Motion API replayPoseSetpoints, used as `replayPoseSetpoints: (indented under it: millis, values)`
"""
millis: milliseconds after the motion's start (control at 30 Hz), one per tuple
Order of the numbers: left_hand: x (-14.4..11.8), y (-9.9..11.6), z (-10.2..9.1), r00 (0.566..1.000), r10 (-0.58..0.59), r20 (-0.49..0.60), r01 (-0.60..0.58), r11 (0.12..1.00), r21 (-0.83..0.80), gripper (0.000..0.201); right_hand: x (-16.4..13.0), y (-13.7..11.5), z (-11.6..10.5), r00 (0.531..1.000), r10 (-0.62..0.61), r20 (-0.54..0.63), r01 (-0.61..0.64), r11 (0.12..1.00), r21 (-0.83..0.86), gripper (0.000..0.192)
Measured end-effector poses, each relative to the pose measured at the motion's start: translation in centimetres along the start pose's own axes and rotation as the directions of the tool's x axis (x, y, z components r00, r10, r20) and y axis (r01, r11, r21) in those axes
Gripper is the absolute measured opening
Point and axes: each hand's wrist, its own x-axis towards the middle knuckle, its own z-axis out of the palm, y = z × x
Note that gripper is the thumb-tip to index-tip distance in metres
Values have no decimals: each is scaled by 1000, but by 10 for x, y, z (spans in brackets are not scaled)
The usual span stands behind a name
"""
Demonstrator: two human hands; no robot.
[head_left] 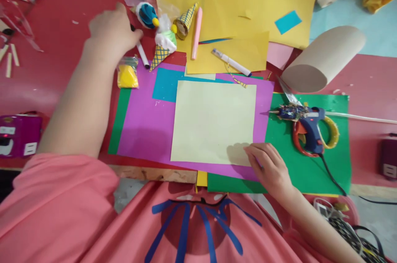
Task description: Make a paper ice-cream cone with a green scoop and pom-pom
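Grip, left hand (pixel 112 31): head view, at 11 o'clock of the frame; fingers curled around the dark end of a white marker (pixel 142 51), which sticks out toward 5 o'clock from under the hand. Hand is blurred, so the exact finger hold is hard to read.
Grip, right hand (pixel 269 166): at 5 o'clock of the frame; fingers bent, tips pressing the lower right corner of the pale yellow sheet (pixel 213 121). Nothing is clasped; the hand lies flat on paper.
Pale yellow sheet: centre of view, lying flat on a magenta sheet (pixel 145 126), square to the person.
Magenta sheet: over a green sheet (pixel 310 159) that shows at 9 o'clock and 3 o'clock of it; a blue piece (pixel 164 85) peeks out at 11 o'clock of the pale sheet.
Counter (pixel 52 77): red surface under all the paper.
Glue gun (pixel 305 124): blue body, on the green sheet at 3 o'clock of the pale sheet, nozzle pointing to 9 o'clock, black cord trailing to 5 o'clock.
Cardboard roll (pixel 322 58): lying on its side at 1 o'clock of the glue gun.
Paper cones (pixel 164 46): small patterned cones with coloured tops, just beside the left hand at its 3 o'clock.
Yellow pouch (pixel 127 75): below the left wrist, at the magenta sheet's upper left corner.
Yellow sheets (pixel 248 2): stacked at 12 o'clock; a pink stick (pixel 196 33) and a second white pen (pixel 231 62) lie on them.
Shirt (pixel 62 213): pink, filling the bottom edge.
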Motion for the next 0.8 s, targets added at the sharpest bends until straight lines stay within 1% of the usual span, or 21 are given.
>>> replayPoseSetpoints:
  millis: [67,100,167,233,267,300,333,367,400,433,467,500,533,567,600,633,667,700,733,767,800]
  values:
    - [13,1,8,997,-44,64,43,999,12,66,0,-1,0,1000,9,3,-9,1000,24,36]
    - [16,1,12,997,-39,68,38,999,14,65,0,-1,1,1000,13,6,-13,1000,29,36]
    - [19,1,14,999,17,39,-18,999,40,62,1,-2,2,1000,17,3,-17,999,28,36]
    - [16,1,11,997,73,-38,-72,997,32,55,3,-3,3,1000,18,-16,-18,999,30,34]
    - [12,1,7,992,83,-95,-85,996,-13,49,4,-4,4,1000,19,-24,-18,999,39,33]
    - [6,2,4,981,109,-163,-125,988,-93,46,6,-4,5,999,18,-29,-16,998,54,31]
    - [-2,3,1,965,156,-213,-197,962,-188,45,8,-4,6,999,12,-30,-10,997,75,29]
    - [-11,6,-2,934,180,-310,-282,902,-326,42,11,-5,7,1000,2,-28,1,995,98,27]
    - [-24,11,-4,914,184,-363,-352,803,-481,37,14,-5,7,1000,-11,-26,14,993,121,26]
    - [-38,17,-4,907,200,-372,-404,666,-628,35,17,-5,7,999,-24,-27,28,990,140,24]
    - [-54,24,-2,911,199,-362,-411,522,-747,32,21,-5,8,999,-36,-35,41,987,153,24]
    - [-71,31,2,931,227,-285,-357,413,-838,28,25,-6,8,999,-39,-38,45,985,165,24]
    - [-89,40,7,948,245,-202,-275,314,-909,22,29,-7,9,999,-29,-34,34,984,175,24]
    - [-107,48,14,955,279,-102,-168,224,-960,18,33,-8,9,1000,-2,-21,6,982,191,23]
    - [-125,57,22,948,317,3,-43,136,-990,18,37,-10,10,999,45,5,-45,974,220,23]
    - [-142,64,29,916,386,107,90,61,-994,24,41,-11,11,994,102,43,-110,957,269,25]
    - [-157,71,36,854,488,179,197,15,-980,31,45,-13,11,982,163,93,-185,922,339,32]
    - [-171,76,41,775,598,205,248,11,-969,34,48,-15,12,965,216,149,-260,868,423,44]
    - [-182,80,44,691,696,196,260,13,-965,35,51,-18,12,945,253,206,-324,795,512,55]
    - [-191,82,44,626,759,181,238,35,-971,33,53,-20,12,927,273,258,-375,713,593,61]
    - [-197,83,42,610,778,148,169,55,-984,29,55,-22,13,910,282,303,-414,634,653,60]
